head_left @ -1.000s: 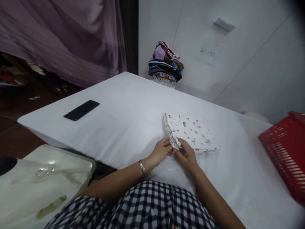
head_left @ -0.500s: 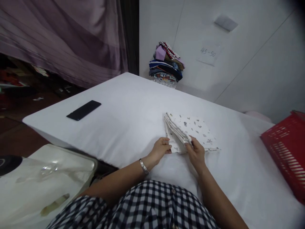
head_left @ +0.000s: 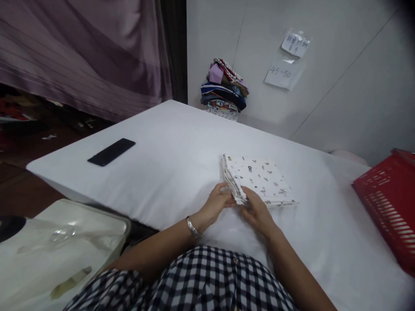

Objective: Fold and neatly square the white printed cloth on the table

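Observation:
A white cloth [head_left: 259, 175] printed with small motifs lies folded in several layers on the white-covered table [head_left: 168, 151]. Whether it is a garment or a plain sheet, I cannot tell. My left hand [head_left: 218, 201] is closed on the near left corner of the cloth, its fingertips partly hidden under the layers. Close beside it, my right hand [head_left: 257, 212] grips the near edge, with the thumb low and the fingers over the top. A silver bracelet [head_left: 193, 227] circles my left wrist.
A black phone-like slab [head_left: 112, 152] lies on the table's left part. Stacked folded clothes [head_left: 224, 88] stand at the back by the wall. To the right is a red plastic basket [head_left: 387, 203]. A white plastic-covered surface [head_left: 81, 242] adjoins at lower left.
My right hand has moved left and down towards my left hand, bringing the raised upper layers down. The cloth now lies flatter, with its left edges closer together.

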The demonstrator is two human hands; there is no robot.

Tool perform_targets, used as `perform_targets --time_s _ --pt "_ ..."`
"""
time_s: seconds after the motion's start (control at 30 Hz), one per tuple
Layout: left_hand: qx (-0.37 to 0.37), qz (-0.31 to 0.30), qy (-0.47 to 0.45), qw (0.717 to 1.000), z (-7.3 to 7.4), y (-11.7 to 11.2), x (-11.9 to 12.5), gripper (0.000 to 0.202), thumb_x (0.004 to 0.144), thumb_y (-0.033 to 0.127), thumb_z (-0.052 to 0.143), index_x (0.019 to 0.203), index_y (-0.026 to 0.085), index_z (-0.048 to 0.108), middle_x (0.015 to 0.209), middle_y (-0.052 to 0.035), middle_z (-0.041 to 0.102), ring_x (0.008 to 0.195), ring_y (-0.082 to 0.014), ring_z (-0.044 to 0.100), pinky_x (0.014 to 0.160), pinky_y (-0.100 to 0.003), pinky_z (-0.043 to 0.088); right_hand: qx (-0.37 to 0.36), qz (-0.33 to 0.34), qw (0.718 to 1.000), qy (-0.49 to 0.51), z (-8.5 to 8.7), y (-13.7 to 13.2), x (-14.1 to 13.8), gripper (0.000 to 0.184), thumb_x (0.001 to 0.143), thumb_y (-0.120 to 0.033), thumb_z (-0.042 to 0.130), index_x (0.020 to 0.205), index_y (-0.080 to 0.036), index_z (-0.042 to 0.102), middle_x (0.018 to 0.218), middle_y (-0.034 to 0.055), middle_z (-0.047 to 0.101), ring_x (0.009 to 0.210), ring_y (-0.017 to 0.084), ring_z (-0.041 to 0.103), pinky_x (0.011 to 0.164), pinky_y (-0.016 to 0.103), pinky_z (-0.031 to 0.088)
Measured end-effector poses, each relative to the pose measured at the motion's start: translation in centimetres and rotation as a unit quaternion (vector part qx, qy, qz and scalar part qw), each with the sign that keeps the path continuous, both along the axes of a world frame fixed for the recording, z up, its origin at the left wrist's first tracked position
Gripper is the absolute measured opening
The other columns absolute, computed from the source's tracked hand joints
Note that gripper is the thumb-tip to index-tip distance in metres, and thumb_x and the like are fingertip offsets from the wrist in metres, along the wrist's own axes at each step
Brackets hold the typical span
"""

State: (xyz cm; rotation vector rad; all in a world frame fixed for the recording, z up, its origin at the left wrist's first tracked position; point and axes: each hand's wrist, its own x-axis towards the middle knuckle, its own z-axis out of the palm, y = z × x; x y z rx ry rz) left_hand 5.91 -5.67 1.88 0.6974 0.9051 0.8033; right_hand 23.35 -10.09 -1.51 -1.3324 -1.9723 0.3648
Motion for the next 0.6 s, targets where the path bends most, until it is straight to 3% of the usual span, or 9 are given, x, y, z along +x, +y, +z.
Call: perform_targets --time_s 0.1,0.2,0.3,0.47,0.53,0.6 --pt "0.043 -0.031 0.031 0.998 0.0 0.4 -0.3 0.051 0.072 0.006 0.055 0.120 0.016 0.040 0.089 -0.0065 0.065 0.073 -0.0140 0.062 0.068 -0.028 0.050 -0.018 -0.081 0.989 0.122 -0.1 0.6 0.4 0.038 0.083 -0.024 0.052 0.121 -0.022 0.054 0.116 0.0066 0.062 0.106 0.023 0.057 0.094 0.041 0.045" --pt "0.073 -0.028 0.092 0.993 -0.7 1.0 -0.5 0.044 0.074 0.008 0.055 0.116 0.016 0.045 0.099 -0.0089 0.063 0.072 -0.0121 0.060 0.061 -0.022 0.048 -0.034 -0.158 0.950 0.266 0.1 1.5 1.2 0.031 0.082 -0.031 0.055 0.110 -0.019 0.059 0.103 0.0056 0.067 0.095 0.022 0.061 0.085 0.039 0.049" --pt "0.049 -0.038 0.138 0.988 -1.6 1.4 -0.8 0.044 0.073 0.015 0.061 0.116 0.015 0.047 0.112 -0.0130 0.057 0.071 -0.0121 0.059 0.055 -0.022 0.048 -0.051 -0.166 0.915 0.363 0.8 2.1 1.8 0.029 0.080 -0.033 0.058 0.105 -0.019 0.060 0.104 0.0058 0.067 0.096 0.022 0.061 0.084 0.038 0.049" --pt "0.026 -0.025 0.130 0.991 -1.6 2.1 -0.7 0.074 0.072 0.016 0.065 0.136 0.014 0.028 0.124 -0.0197 0.048 0.074 -0.0142 0.061 0.055 -0.024 0.050 -0.063 -0.153 0.892 0.421 1.7 2.3 1.8 0.028 0.077 -0.031 0.062 0.103 -0.020 0.061 0.109 0.0058 0.066 0.099 0.022 0.061 0.084 0.037 0.048" --pt "0.023 -0.010 0.122 0.992 -1.5 2.4 -0.4 0.078 0.071 0.014 0.064 0.138 0.014 0.024 0.127 -0.0202 0.047 0.074 -0.0137 0.062 0.056 -0.024 0.049 -0.063 -0.157 0.893 0.418 1.8 2.3 1.7 0.027 0.077 -0.031 0.063 0.102 -0.020 0.061 0.108 0.0054 0.066 0.097 0.022 0.061 0.082 0.036 0.048" --pt "0.006 -0.019 0.117 0.993 -1.6 2.8 0.0 0.071 0.070 0.015 0.064 0.133 0.012 0.031 0.118 -0.0177 0.054 0.067 -0.0121 0.062 0.052 -0.022 0.046 -0.059 -0.162 0.898 0.406 1.7 2.2 1.7 0.027 0.077 -0.033 0.063 0.101 -0.020 0.061 0.105 0.0051 0.067 0.095 0.021 0.062 0.081 0.035 0.049"
